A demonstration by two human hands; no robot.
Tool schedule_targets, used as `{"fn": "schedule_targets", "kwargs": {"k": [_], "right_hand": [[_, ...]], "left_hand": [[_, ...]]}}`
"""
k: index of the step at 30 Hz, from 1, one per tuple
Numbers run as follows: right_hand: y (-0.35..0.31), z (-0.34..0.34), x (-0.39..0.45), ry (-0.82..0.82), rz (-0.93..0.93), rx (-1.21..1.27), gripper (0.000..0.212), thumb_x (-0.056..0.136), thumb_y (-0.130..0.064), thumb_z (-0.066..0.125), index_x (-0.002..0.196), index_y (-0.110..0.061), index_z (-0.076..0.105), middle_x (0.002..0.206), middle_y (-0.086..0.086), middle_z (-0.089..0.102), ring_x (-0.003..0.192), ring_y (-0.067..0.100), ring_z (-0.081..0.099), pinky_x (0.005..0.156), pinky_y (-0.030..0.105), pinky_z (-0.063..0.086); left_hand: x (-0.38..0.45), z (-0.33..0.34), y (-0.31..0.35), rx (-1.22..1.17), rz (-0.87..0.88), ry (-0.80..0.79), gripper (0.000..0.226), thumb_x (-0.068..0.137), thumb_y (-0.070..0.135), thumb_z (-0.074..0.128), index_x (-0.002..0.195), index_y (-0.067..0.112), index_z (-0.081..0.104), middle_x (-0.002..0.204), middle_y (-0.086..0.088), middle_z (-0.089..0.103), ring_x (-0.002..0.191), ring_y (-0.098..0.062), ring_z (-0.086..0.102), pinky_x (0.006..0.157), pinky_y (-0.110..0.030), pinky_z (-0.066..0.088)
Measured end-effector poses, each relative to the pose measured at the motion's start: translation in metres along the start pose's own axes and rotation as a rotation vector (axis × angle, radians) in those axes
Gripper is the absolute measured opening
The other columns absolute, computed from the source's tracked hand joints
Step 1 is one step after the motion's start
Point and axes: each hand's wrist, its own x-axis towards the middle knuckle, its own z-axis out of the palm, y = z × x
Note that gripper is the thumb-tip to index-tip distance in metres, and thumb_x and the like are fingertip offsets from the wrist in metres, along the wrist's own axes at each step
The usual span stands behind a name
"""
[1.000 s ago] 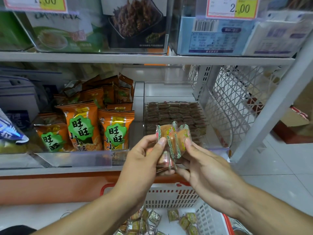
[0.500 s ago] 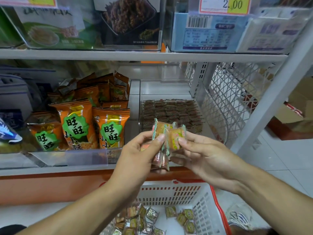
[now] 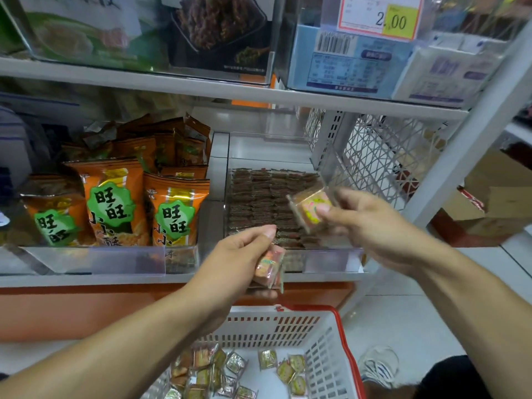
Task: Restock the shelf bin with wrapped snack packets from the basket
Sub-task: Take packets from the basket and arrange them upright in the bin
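Shelving: white metal shop shelves (image 3: 201, 90) fill the view, with a pale tiled floor (image 3: 403, 321) to the right.
Upper shelf: clear bins of boxed goods stand here, and a price tag (image 3: 380, 17) reading 2.00 hangs on the front of one.
Left neighbour: orange snack bags (image 3: 112, 203) with green badges stand upright in a row behind a clear front lip, just beside the bin being filled.
Right side: a white lattice panel (image 3: 383, 156) closes off the shelf end, with cardboard boxes (image 3: 501, 203) beyond the upright post.
Shelf bin: the clear shelf bin (image 3: 328, 259) sits on the middle shelf, and flat rows of dark brownish packets (image 3: 259, 197) cover its floor; its back part is bare.
Basket: a white basket (image 3: 288, 323) with a red rim stands on the floor below the hands, and loose wrapped packets (image 3: 288, 367) in greenish and orange foil lie scattered in it.
Right hand: the right hand (image 3: 371, 228) pinches one snack packet (image 3: 311, 208) between thumb and fingers, held tilted over the bin's front right part, above the stocked rows.
Left hand: the left hand (image 3: 233, 260) grips a small bunch of packets (image 3: 269, 267) in front of the bin's lip, lower and nearer than the right hand.
Hands together: the two are apart, with the bin's front edge showing between them.
Held packets: clear wrapping over an orange-pink square with yellow and green print; motion blur hides the lettering.
Foot: a sneaker (image 3: 380, 367) shows on the floor just beside the basket.
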Motion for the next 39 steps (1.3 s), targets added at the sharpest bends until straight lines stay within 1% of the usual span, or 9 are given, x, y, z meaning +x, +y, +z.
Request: {"fn": "schedule_targets", "kwargs": {"k": [3,6,13,20,27,31,34,37,39], "right_hand": [[-0.003,-0.028,0.019,0.212,-0.241,-1.122,0.057,0.094,-0.026,0.065,0.147,-0.02,0.045,0.126,0.004,0.057,0.112,0.017,0.058,0.093,0.029,0.048],[0.008,-0.032,0.035,0.091,-0.206,-1.644,0.056,0.093,-0.03,0.049,0.148,-0.025,0.042,0.13,0.008,0.055,0.122,0.031,0.049,0.099,0.041,0.042],[0.032,-0.008,0.063,-0.104,0.048,-1.92,0.037,0.105,-0.027,0.04,0.136,-0.016,0.056,0.143,0.013,0.049,0.134,0.033,0.04,0.117,0.046,0.027],[0.043,-0.008,0.082,-0.175,0.352,-2.092,0.057,0.108,-0.044,0.01,0.161,-0.021,0.011,0.169,0.005,0.006,0.155,0.034,-0.006,0.124,0.051,-0.01],[0.056,-0.009,0.095,-0.02,0.255,-1.957,0.055,0.109,-0.04,0.016,0.161,-0.022,0.01,0.169,0.003,0.01,0.156,0.031,-0.004,0.121,0.046,-0.013],[0.034,-0.003,0.075,0.093,-0.01,-1.97,0.044,0.102,-0.023,0.044,0.145,-0.018,0.051,0.158,0.01,0.039,0.15,0.036,0.024,0.125,0.052,0.005],[0.01,0.011,0.048,0.276,-0.394,-1.321,0.025,0.099,-0.038,0.053,0.118,-0.032,0.067,0.121,-0.009,0.069,0.116,0.018,0.059,0.103,0.041,0.046],[0.002,0.035,0.014,0.056,-0.225,-0.547,0.052,0.08,-0.078,0.053,0.115,-0.042,0.066,0.102,-0.021,0.072,0.092,-0.003,0.067,0.078,0.031,0.058],[0.01,0.043,0.0,-0.105,-0.128,-0.385,0.055,0.078,-0.071,0.066,0.125,-0.041,0.064,0.107,-0.016,0.074,0.095,0.0,0.07,0.074,0.033,0.062]], "left_hand": [[0.007,0.001,0.0,-0.1,-0.052,0.068,0.019,0.101,0.028,0.062,0.116,0.025,0.074,0.107,-0.011,0.076,0.069,-0.022,0.071,0.056,-0.032,0.061],[0.012,0.001,0.003,-0.144,-0.067,0.079,0.019,0.1,0.018,0.063,0.117,0.02,0.072,0.109,-0.013,0.075,0.074,-0.025,0.072,0.056,-0.034,0.062],[0.015,0.002,0.003,-0.125,-0.094,0.101,0.021,0.099,0.011,0.062,0.115,0.022,0.072,0.11,-0.013,0.076,0.079,-0.024,0.074,0.053,-0.032,0.06],[0.018,-0.004,0.002,-0.121,-0.088,0.112,0.019,0.099,0.014,0.063,0.115,0.02,0.073,0.096,-0.006,0.079,0.08,-0.024,0.075,0.053,-0.032,0.06],[0.018,-0.002,0.004,-0.232,-0.096,0.119,0.027,0.103,0.011,0.05,0.107,0.013,0.076,0.105,-0.017,0.074,0.077,-0.031,0.077,0.053,-0.039,0.062],[0.011,-0.002,0.01,-0.355,-0.058,0.104,0.038,0.101,0.001,0.04,0.111,0.007,0.076,0.12,-0.024,0.066,0.09,-0.039,0.076,0.067,-0.048,0.063],[0.007,-0.001,0.016,-0.336,-0.005,0.078,0.035,0.103,-0.003,0.042,0.116,0.01,0.073,0.121,-0.018,0.069,0.09,-0.034,0.077,0.07,-0.048,0.064],[0.002,-0.003,0.018,-0.289,0.077,0.016,0.033,0.104,0.0,0.049,0.125,0.017,0.067,0.121,-0.006,0.074,0.099,-0.029,0.076,0.071,-0.041,0.065],[-0.002,-0.005,0.018,-0.223,0.159,-0.023,0.037,0.101,0.001,0.054,0.129,0.023,0.063,0.124,0.003,0.073,0.107,-0.025,0.074,0.072,-0.036,0.063]]}}
